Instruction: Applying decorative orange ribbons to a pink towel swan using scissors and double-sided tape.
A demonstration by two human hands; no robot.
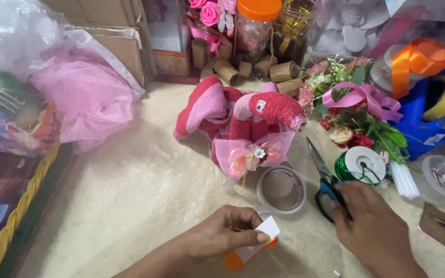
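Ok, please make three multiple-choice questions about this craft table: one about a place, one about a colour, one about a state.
1. Where is the roll of clear tape?
A. just in front of the red and pink towel animal
B. inside the woven basket
C. on top of the jar

2. What colour is the lid of the jar?
A. blue
B. orange
C. black

3. What is the left hand doing?
A. resting flat and empty
B. holding the scissors
C. holding a small white and orange card

Answers:
1 A, the tape lies on the cream cloth right below the animal.
2 B, the lid is clearly orange.
3 C, its fingers pinch the card, while the right hand is on the scissors.
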